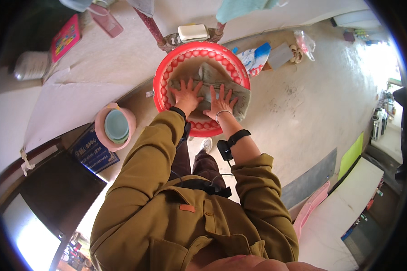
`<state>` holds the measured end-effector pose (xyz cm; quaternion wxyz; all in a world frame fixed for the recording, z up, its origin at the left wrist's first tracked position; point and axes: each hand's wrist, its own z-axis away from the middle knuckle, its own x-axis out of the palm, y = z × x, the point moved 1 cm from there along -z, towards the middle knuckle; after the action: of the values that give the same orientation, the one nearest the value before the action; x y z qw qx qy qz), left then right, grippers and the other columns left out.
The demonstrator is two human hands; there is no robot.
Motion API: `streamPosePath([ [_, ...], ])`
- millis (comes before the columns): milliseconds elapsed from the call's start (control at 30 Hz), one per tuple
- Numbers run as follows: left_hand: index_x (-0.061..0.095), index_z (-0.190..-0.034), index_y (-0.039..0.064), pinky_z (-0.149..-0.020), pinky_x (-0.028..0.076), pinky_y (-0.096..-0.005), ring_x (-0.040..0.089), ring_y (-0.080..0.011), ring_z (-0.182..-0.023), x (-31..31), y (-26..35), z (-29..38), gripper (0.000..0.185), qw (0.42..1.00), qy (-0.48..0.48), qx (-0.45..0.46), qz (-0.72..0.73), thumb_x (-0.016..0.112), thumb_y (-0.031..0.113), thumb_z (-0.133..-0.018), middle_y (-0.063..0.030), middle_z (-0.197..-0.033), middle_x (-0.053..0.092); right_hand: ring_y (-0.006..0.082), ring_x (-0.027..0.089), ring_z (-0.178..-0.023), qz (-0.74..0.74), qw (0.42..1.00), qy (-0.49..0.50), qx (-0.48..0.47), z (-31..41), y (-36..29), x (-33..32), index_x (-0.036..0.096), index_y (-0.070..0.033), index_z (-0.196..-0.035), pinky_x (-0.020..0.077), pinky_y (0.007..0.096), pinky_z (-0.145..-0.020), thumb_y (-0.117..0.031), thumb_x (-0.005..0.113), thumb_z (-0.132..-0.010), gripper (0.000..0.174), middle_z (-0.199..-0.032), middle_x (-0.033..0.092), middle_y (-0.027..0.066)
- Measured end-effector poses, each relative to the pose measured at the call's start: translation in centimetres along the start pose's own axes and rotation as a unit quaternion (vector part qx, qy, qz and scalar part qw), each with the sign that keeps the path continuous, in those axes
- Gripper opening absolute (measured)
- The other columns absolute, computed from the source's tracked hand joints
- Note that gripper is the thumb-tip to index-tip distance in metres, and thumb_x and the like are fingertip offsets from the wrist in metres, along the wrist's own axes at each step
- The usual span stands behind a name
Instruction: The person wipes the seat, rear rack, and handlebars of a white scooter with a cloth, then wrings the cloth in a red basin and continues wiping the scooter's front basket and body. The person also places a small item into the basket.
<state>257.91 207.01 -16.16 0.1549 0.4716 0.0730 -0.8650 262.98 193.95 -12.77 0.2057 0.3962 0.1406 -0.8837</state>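
A red-rimmed basin patterned with strawberries stands in front of me on a metal stand. Inside it, a grey-green cloth lies partly in cloudy water, with one side draped up over the basin's right rim. Palm down, my left hand rests on the left part of the cloth with fingers spread. Beside it, my right hand also lies spread and flat on the cloth, nearer the right rim. Neither hand grips the fabric. The parts of the cloth beneath both palms are hidden.
A white soap dish or box sits on the stand's bracket behind the basin. To the left is a pink tub holding a light-blue bowl. Slippers and a plastic bag lie by the wall at right.
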Motion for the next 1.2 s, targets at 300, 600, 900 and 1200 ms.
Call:
streamPosePath([
  [300, 0.026, -0.15, 0.027, -0.106, 0.02, -0.0681, 0.016, -0.0404, -0.143, 1.2, -0.6, -2.1, 0.073, 0.999, 0.005, 0.051, 0.013, 0.056, 0.049, -0.088, -0.0126, -0.158, 0.015, 0.0487, 0.006, -0.143, 0.027, 0.999, -0.028, 0.031, -5.7, -1.8, 4.1, 0.013, -0.015, -0.153, 0.012, 0.0621, -0.113, -0.049, 0.067, -0.076, 0.1, -0.157, 0.012, 0.02],
  [600, 0.048, -0.135, 0.018, -0.096, 0.04, -0.0577, 0.046, -0.0355, -0.124, -0.5, -2.3, -1.7, 0.063, 0.992, -0.033, 0.046, 0.11, 0.069, 0.033, -0.078, -0.016, -0.139, 0.044, 0.04, 0.032, -0.136, -0.483, 0.875, 0.042, -0.012, -5.3, 1.9, 3.2, 0.043, -0.008, -0.14, 0.0281, 0.0445, -0.112, -0.038, 0.073, -0.072, 0.08, -0.145, 0.037, 0.0236],
  [900, 0.057, -0.123, -0.005, -0.101, 0.041, -0.0376, 0.054, -0.0245, -0.117, -7.7, -3.7, 2.8, 0.049, 0.646, -0.143, 0.172, 0.73, 0.052, 0.011, -0.076, -0.0109, -0.123, 0.058, 0.0291, 0.036, -0.136, -0.786, 0.609, 0.044, 0.101, -1.4, 3.7, 3.8, 0.04, -0.005, -0.143, 0.0324, 0.0403, -0.108, -0.052, 0.054, -0.09, 0.072, -0.146, 0.04, 0.0171],
  [1200, 0.059, -0.115, -0.002, -0.101, 0.043, -0.0387, 0.057, -0.0243, -0.112, -15.3, -3.5, 9.7, 0.04, 0.347, -0.261, 0.164, 0.886, 0.048, 0.031, -0.096, -0.0138, -0.114, 0.062, 0.0299, 0.056, -0.117, -0.975, 0.183, -0.087, -0.095, 1.5, -1.4, 1.9, 0.054, -0.016, -0.128, 0.0426, 0.0489, -0.1, -0.068, 0.047, -0.088, 0.066, -0.129, 0.058, 0.0088],
])
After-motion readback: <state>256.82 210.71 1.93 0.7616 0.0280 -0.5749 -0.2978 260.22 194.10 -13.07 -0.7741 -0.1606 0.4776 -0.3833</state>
